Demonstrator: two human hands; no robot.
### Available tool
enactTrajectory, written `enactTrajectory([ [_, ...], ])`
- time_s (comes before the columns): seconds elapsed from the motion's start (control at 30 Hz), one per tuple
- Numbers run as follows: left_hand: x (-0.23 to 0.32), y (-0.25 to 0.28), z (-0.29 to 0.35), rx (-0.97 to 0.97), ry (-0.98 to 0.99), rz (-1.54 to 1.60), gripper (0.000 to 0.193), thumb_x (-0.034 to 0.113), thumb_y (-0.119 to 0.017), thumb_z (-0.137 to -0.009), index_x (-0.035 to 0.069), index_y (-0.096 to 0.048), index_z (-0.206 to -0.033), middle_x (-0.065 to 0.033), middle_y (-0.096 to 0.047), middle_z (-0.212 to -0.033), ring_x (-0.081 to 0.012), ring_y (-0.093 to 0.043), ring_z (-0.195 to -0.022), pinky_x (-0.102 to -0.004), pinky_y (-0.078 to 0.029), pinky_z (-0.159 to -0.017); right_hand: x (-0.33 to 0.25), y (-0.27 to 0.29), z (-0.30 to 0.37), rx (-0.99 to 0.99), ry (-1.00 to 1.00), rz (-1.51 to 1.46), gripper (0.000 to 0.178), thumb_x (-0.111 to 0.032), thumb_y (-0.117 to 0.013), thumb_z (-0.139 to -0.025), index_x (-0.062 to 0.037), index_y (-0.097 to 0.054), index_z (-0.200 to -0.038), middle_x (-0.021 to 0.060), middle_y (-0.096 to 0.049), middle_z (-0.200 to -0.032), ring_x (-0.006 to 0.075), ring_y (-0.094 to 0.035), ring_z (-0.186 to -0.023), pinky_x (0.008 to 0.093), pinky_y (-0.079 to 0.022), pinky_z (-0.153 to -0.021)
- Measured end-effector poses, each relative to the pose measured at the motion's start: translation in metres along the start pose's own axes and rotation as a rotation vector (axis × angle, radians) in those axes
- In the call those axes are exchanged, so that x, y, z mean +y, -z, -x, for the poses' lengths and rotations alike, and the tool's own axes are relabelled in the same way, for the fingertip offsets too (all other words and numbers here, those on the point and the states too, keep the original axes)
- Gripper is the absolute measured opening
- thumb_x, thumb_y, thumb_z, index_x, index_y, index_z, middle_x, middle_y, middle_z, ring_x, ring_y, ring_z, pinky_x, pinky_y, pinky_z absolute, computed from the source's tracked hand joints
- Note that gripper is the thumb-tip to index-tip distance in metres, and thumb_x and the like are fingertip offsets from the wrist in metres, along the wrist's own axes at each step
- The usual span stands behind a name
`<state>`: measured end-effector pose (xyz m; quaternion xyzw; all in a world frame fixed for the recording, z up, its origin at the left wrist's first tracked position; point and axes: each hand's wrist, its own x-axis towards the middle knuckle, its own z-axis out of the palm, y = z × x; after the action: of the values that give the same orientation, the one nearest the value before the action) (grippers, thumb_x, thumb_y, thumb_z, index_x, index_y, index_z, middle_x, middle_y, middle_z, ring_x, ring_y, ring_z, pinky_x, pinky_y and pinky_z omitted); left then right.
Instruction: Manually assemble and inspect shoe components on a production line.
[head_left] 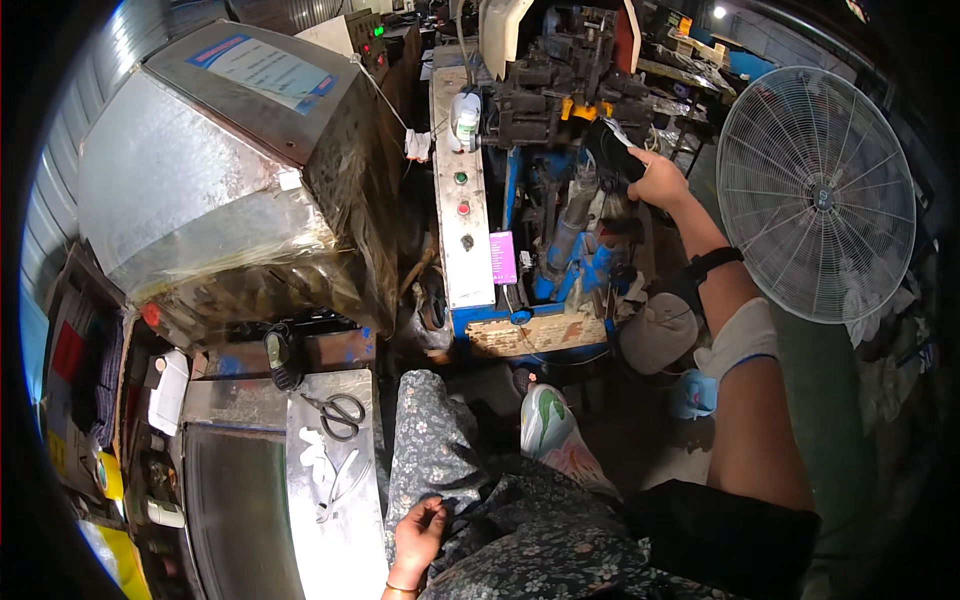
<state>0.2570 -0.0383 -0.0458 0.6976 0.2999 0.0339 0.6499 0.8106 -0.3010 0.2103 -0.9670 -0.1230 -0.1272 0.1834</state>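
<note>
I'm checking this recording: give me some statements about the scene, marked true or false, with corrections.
1. The right hand holds a black item. True.
2. The left hand is gripping the scissors. False: the left hand is over the flowered clothing, apart from the scissors.
3. A round fan stands on the right. True.
4. The scissors lie on the floor. False: they lie on a metal plate.

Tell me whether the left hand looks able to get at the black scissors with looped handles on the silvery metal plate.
Probably yes: the scissors lie uncovered on the plate, and the left hand is close by, with seemingly only the grey floral trouser leg between.
</note>
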Motion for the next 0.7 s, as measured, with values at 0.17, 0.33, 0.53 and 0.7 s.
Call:
enactTrajectory([
  [0.17, -0.002, -0.005, -0.014, -0.028, 0.006, 0.019, 0.024, 0.007, -0.065, -0.092, -0.003, -0.064, -0.114, -0.0059, -0.070, -0.097, -0.0092, -0.064, -0.088, -0.0228, -0.050, -0.080, -0.001, -0.007, 0.014, 0.126, 0.124, 0.051, 0.080, -0.016, -0.076, -0.059, -0.0201, -0.055, -0.136, 0.0038, -0.056, -0.134, 0.0300, -0.059, -0.114, 0.0390, -0.048, -0.096],
  [0.33, -0.002, -0.009, -0.015, -0.003, 0.012, -0.113, 0.025, 0.008, -0.066, -0.090, -0.001, -0.064, -0.113, -0.0080, -0.072, -0.094, -0.0111, -0.067, -0.085, -0.0231, -0.051, -0.079, -0.036, 0.005, 0.007, -0.061, 0.007, 0.295, 0.078, -0.021, -0.074, -0.067, -0.0267, -0.048, -0.141, 0.0075, -0.051, -0.135, 0.0361, -0.053, -0.121, 0.0447, -0.047, -0.099],
  [0.53, -0.006, -0.006, -0.011, 0.011, -0.002, -0.106, 0.024, 0.009, -0.065, -0.092, -0.001, -0.064, -0.113, -0.0072, -0.072, -0.095, -0.0111, -0.066, -0.087, -0.0233, -0.051, -0.080, -0.050, -0.019, 0.035, -0.175, -0.024, 0.255, 0.082, -0.038, -0.072, -0.076, -0.0241, -0.037, -0.149, 0.0139, -0.031, -0.153, 0.0377, -0.044, -0.131, 0.0454, -0.042, -0.104],
  [0.7, -0.023, 0.002, -0.009, 0.018, 0.019, 0.046, 0.024, 0.008, -0.065, -0.091, 0.000, -0.065, -0.113, -0.0058, -0.071, -0.093, -0.0102, -0.065, -0.085, -0.0235, -0.050, -0.079, -0.025, -0.061, 0.052, 0.082, 0.077, 0.187, 0.081, -0.037, -0.068, -0.081, -0.0263, -0.029, -0.151, 0.0149, -0.025, -0.156, 0.0369, -0.044, -0.132, 0.0481, -0.041, -0.104],
])
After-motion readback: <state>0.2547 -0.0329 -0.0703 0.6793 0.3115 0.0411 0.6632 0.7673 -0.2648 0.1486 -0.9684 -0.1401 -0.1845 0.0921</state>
